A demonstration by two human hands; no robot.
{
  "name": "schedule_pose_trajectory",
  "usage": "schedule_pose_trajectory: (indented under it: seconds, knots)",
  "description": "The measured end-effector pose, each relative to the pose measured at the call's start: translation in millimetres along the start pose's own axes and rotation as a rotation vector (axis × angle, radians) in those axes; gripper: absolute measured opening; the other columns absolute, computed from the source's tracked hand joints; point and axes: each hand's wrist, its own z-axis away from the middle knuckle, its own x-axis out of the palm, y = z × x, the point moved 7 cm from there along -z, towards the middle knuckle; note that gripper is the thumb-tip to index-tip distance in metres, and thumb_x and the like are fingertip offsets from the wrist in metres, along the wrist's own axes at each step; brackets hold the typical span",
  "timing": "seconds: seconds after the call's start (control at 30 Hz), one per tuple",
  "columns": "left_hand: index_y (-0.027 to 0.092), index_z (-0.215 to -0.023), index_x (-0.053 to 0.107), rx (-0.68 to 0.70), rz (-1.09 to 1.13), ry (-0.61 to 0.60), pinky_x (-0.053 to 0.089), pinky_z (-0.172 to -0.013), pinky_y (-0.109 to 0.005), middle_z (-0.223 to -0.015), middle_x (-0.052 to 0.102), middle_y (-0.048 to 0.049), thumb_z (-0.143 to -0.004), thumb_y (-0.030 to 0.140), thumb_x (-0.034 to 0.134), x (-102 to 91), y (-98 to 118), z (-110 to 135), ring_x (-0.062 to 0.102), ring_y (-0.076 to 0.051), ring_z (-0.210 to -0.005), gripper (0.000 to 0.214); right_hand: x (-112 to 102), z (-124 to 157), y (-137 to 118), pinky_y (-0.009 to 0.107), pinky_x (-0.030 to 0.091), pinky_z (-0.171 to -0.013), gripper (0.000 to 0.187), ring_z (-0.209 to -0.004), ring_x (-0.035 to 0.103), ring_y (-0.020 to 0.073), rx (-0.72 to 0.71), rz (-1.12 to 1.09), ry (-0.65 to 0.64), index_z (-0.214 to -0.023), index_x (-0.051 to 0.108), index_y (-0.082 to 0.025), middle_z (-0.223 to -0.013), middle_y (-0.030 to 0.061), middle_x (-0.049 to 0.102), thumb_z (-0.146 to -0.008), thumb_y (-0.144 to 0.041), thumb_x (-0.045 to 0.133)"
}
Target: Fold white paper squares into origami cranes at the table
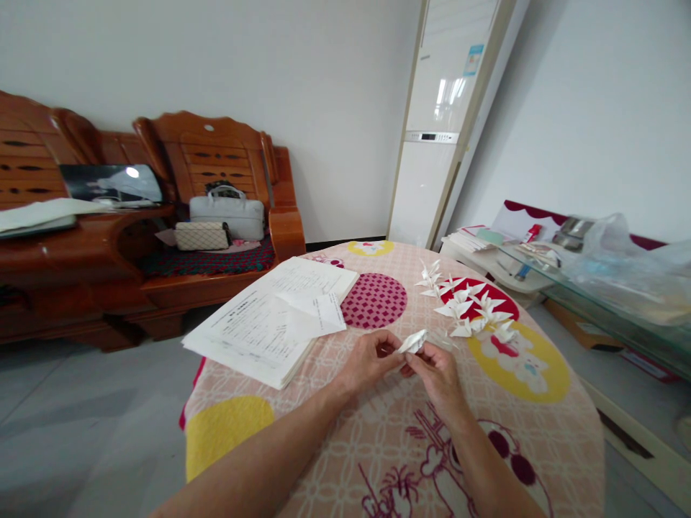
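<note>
A small piece of folded white paper [414, 341] is pinched between my two hands, above the round table. My left hand [372, 357] grips its left end, with the fingers curled behind it. From the right, my right hand [438, 372] holds the lower right side between thumb and fingers. Several white paper cranes [468, 306] lie in a cluster just beyond my right hand. Left of my hands rests a thick stack of printed sheets [242, 324], with a loose folded sheet [318, 316] on top. The fingertips partly hide the folded paper.
A patterned cloth covers the round table [324, 446]. On the right, a glass-topped stand [604, 288] holds plastic bags and papers. Wooden seating [216, 158] with a grey handbag [229, 214] stands at the left. A tall white air conditioner [426, 173] is behind the table.
</note>
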Motion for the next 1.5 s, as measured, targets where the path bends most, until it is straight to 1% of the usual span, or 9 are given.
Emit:
schedule_pose_trajectory:
  seconds: [0.2, 0.37, 0.5, 0.67, 0.83, 0.97, 1.07, 1.23, 1.5]
  knots:
    - [0.01, -0.075, 0.064, -0.054, 0.145, -0.023, 0.041, -0.059, -0.022, -0.07, 0.064, -0.0036, -0.068, 0.032, 0.075, -0.8, -4, -2, 0.057, -0.012, -0.063, 0.025, 4, 1, -5, 0.027, 0.049, -0.053, 0.019, -0.054, 0.059, 0.0169, -0.009, 0.005, -0.069, -0.072, 0.068, -0.018, -0.058, 0.0008, 0.065, -0.077, -0.036, 0.068]
    - [0.011, -0.069, 0.062, -0.082, 0.207, 0.019, 0.038, -0.056, -0.021, -0.064, 0.06, -0.0007, -0.063, 0.031, 0.077, -2.8, 1, -1, 0.052, -0.01, -0.058, 0.025, 5, 0, 3, 0.029, 0.051, -0.052, 0.022, -0.05, 0.06, 0.0179, 0.069, -0.066, -0.055, -0.072, 0.069, -0.018, -0.057, 0.002, 0.067, -0.072, -0.04, 0.072]
    - [0.012, -0.069, 0.062, -0.153, 0.313, 0.006, 0.038, -0.056, -0.022, -0.063, 0.061, -0.0006, -0.061, 0.031, 0.078, -0.8, -4, 0, 0.051, -0.01, -0.056, 0.027, 7, 1, 4, 0.028, 0.051, -0.053, 0.022, -0.051, 0.061, 0.017, 0.1, -0.121, -0.056, -0.073, 0.069, -0.017, -0.058, 0.0023, 0.068, -0.071, -0.038, 0.073]
    - [0.011, -0.074, 0.064, -0.213, 0.44, -0.053, 0.036, -0.053, -0.021, -0.065, 0.061, -0.0014, -0.062, 0.032, 0.078, 2.7, -11, 1, 0.05, -0.009, -0.054, 0.028, 5, 1, 1, 0.028, 0.051, -0.055, 0.021, -0.052, 0.061, 0.016, 0.087, -0.172, -0.05, -0.071, 0.07, -0.017, -0.059, 0.0025, 0.068, -0.071, -0.038, 0.073]
    - [0.011, -0.083, 0.066, -0.311, 0.559, -0.143, 0.04, -0.058, -0.023, -0.069, 0.065, -0.0051, -0.066, 0.038, 0.077, 10.8, -16, 6, 0.057, -0.013, -0.06, 0.034, 3, 2, 2, 0.029, 0.052, -0.056, 0.02, -0.052, 0.061, 0.0164, 0.099, -0.181, -0.037, -0.069, 0.07, -0.017, -0.058, 0.0027, 0.069, -0.069, -0.037, 0.074]
    - [0.01, -0.085, 0.067, -0.314, 0.644, -0.245, 0.042, -0.064, -0.026, -0.072, 0.067, -0.0085, -0.072, 0.039, 0.072, 19.1, -15, 8, 0.061, -0.016, -0.065, 0.032, 5, 2, 3, 0.028, 0.051, -0.053, 0.019, -0.051, 0.06, 0.0155, 0.104, -0.181, -0.042, -0.069, 0.07, -0.017, -0.057, 0.0018, 0.068, -0.069, -0.036, 0.074]
    - [0.009, -0.084, 0.067, -0.322, 0.648, -0.279, 0.042, -0.064, -0.027, -0.073, 0.067, -0.0097, -0.074, 0.039, 0.071, 21.5, -15, 9, 0.061, -0.017, -0.065, 0.032, 8, 2, 4, 0.026, 0.05, -0.051, 0.019, -0.05, 0.06, 0.0144, 0.114, -0.208, -0.05, -0.072, 0.069, -0.017, -0.058, 0.0016, 0.068, -0.069, -0.034, 0.075]
    - [0.009, -0.083, 0.068, -0.349, 0.602, -0.264, 0.039, -0.061, -0.024, -0.072, 0.066, -0.0081, -0.071, 0.043, 0.072, 20.1, -16, 10, 0.058, -0.014, -0.063, 0.037, 9, 3, 3, 0.026, 0.051, -0.05, 0.022, -0.051, 0.06, 0.0143, 0.122, -0.237, -0.045, -0.081, 0.07, -0.016, -0.061, 0.0009, 0.068, -0.068, -0.033, 0.076]
    - [0.009, -0.079, 0.066, -0.318, 0.473, -0.132, 0.035, -0.056, -0.023, -0.069, 0.063, -0.005, -0.067, 0.045, 0.075, 11.9, -23, 7, 0.052, -0.011, -0.059, 0.039, 3, 1, 7, 0.026, 0.049, -0.052, 0.019, -0.05, 0.059, 0.0147, 0.132, -0.175, -0.019, -0.07, 0.069, -0.016, -0.056, 0.0011, 0.067, -0.07, -0.034, 0.076]
